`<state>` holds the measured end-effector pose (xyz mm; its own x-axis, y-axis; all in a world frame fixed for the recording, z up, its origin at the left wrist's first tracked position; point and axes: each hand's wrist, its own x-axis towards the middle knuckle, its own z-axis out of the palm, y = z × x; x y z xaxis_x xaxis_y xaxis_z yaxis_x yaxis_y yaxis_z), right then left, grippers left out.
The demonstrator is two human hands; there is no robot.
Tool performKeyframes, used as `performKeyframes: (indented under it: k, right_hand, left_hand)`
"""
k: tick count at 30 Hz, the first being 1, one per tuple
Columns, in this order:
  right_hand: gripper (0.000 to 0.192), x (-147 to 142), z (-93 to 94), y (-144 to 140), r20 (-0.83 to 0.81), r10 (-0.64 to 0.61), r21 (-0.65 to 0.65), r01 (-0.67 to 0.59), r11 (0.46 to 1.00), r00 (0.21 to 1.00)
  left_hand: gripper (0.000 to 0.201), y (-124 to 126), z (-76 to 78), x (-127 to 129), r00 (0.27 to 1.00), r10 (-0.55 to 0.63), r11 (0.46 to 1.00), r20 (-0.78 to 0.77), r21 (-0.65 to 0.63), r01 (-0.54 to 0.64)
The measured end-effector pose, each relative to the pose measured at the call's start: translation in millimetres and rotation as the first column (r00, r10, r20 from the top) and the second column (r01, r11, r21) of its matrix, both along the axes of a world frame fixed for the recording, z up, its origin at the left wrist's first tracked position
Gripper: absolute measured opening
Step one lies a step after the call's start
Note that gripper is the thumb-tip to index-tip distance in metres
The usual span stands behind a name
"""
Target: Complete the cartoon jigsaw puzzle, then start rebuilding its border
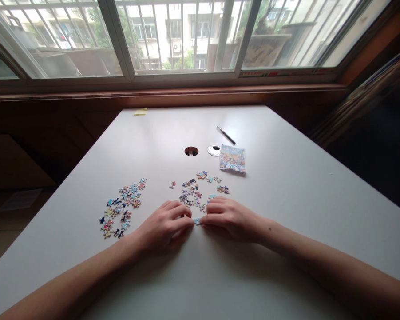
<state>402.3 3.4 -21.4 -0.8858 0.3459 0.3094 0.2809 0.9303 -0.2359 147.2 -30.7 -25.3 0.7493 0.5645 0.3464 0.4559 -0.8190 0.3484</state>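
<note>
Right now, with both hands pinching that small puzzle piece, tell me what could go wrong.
1. The left hand and right hand lie beside the loose colourful jigsaw pieces; a sweep could scatter them.
2. The small light-blue puzzle piece is nearly hidden by fingertips, so misalignment may go unseen.
3. Pieces might drop into the round cable hole.

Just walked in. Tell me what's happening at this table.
A person works on a jigsaw at a white table. The left hand and right hand meet fingertip to fingertip over a small blue puzzle piece. Loose pieces lie just beyond the hands, another pile to the left. A picture leaflet and pen lie farther back.
</note>
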Motion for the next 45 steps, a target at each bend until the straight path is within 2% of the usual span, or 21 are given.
performKeyframes:
  k: [4, 6, 8, 9, 10, 13, 15, 19, 23, 26, 30, 32, 38, 45]
  right_hand:
    - [0.018, -2, 3.7, -1, 0.019, -0.007, 0.019, 0.007, 1.000, 1.000]
    - [0.015, 0, 5.6, 2, -0.074, -0.144, -0.018, 0.143, 0.990, 0.987]
    - [0.011, 5, 9.0, 8, -0.161, -0.360, -0.104, 0.347, 0.932, 0.919]
    - [0.008, 8, 11.0, 11, -0.164, -0.436, -0.140, 0.416, 0.898, 0.885]
    - [0.008, 11, 12.9, 14, -0.137, -0.456, -0.147, 0.438, 0.887, 0.879]
    - [0.022, 16, 15.4, 19, 0.024, -0.333, -0.086, 0.334, 0.939, 0.943]
    - [0.024, 15, 13.1, 19, 0.091, -0.269, -0.043, 0.274, 0.961, 0.959]
    - [0.019, 9, 3.2, 18, 0.033, -0.310, 0.017, 0.309, 0.951, 0.950]
    - [0.014, 10, -4.5, 24, -0.114, -0.411, 0.007, 0.414, 0.910, 0.905]
    - [0.009, 16, -8.9, 33, -0.220, -0.519, -0.020, 0.528, 0.849, 0.826]
    - [0.008, 22, -13.7, 41, -0.232, -0.623, -0.077, 0.624, 0.778, 0.747]
    - [0.008, 22, -13.8, 41, -0.214, -0.618, -0.085, 0.616, 0.783, 0.756]
    - [0.014, 18, -10.4, 34, -0.198, -0.450, -0.029, 0.453, 0.891, 0.871]
    - [0.014, 18, -11.1, 32, -0.166, -0.405, 0.003, 0.411, 0.911, 0.899]
  left_hand:
    - [0.013, 0, 0.9, 1, 1.000, 0.001, 1.000, -0.006, 0.006, -0.001]
    - [0.014, 0, 2.1, 1, 1.000, 0.004, 1.000, -0.018, -0.002, -0.004]
    - [0.015, 0, 3.0, 1, 1.000, 0.007, 1.000, -0.023, -0.008, -0.007]
    - [0.015, 0, 3.1, 1, 1.000, 0.005, 1.000, -0.021, -0.008, -0.006]
    - [0.014, 0, 3.0, 1, 1.000, 0.003, 1.000, -0.016, -0.008, -0.003]
    - [0.014, -1, 2.0, 1, 1.000, -0.003, 1.000, -0.006, -0.009, 0.003]
    - [0.014, -1, 1.2, 1, 1.000, -0.003, 1.000, -0.007, -0.010, 0.003]
    - [0.014, 0, 1.4, 1, 1.000, 0.000, 1.000, -0.012, -0.002, 0.000]
    - [0.014, 0, 2.1, 1, 1.000, 0.000, 1.000, -0.003, 0.009, 0.000]
    - [0.015, 0, 1.4, 1, 1.000, -0.006, 1.000, -0.002, 0.002, 0.006]
    - [0.015, 0, 1.5, 0, 1.000, -0.011, 1.000, -0.007, -0.013, 0.011]
    - [0.015, 0, 2.5, 1, 1.000, -0.009, 1.000, -0.008, -0.014, 0.009]
    - [0.015, 0, 3.3, 1, 1.000, -0.001, 1.000, -0.002, 0.003, 0.001]
    - [0.015, -1, 3.6, 1, 1.000, -0.007, 1.000, -0.006, -0.013, 0.007]
